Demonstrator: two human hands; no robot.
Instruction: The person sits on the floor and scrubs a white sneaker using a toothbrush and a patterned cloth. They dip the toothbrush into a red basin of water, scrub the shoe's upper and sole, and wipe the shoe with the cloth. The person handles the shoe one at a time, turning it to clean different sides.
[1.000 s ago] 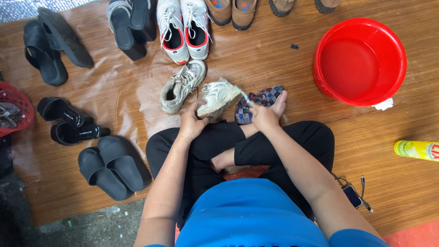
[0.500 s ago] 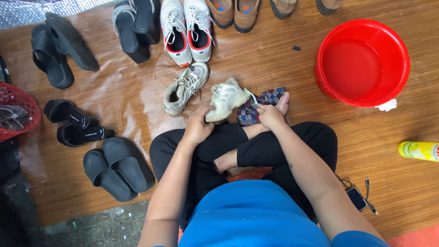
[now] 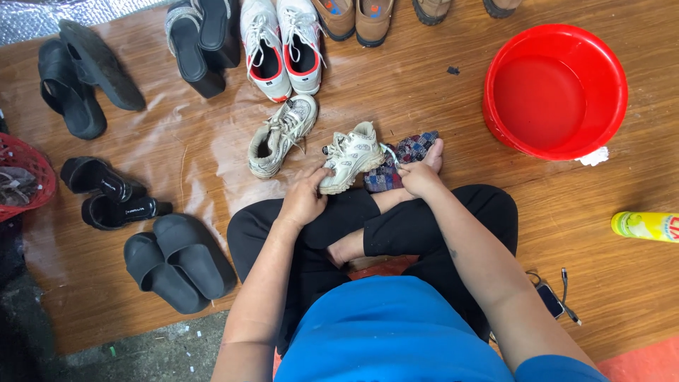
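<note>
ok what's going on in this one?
A person sits cross-legged on a wooden floor among pairs of shoes. The left hand steadies a dirty white sneaker at the heel side; the right hand presses a patterned cloth against its other side. The matching sneaker lies just to the left. A red basin stands off to the right, and a yellow spray can lies at the right edge.
</note>
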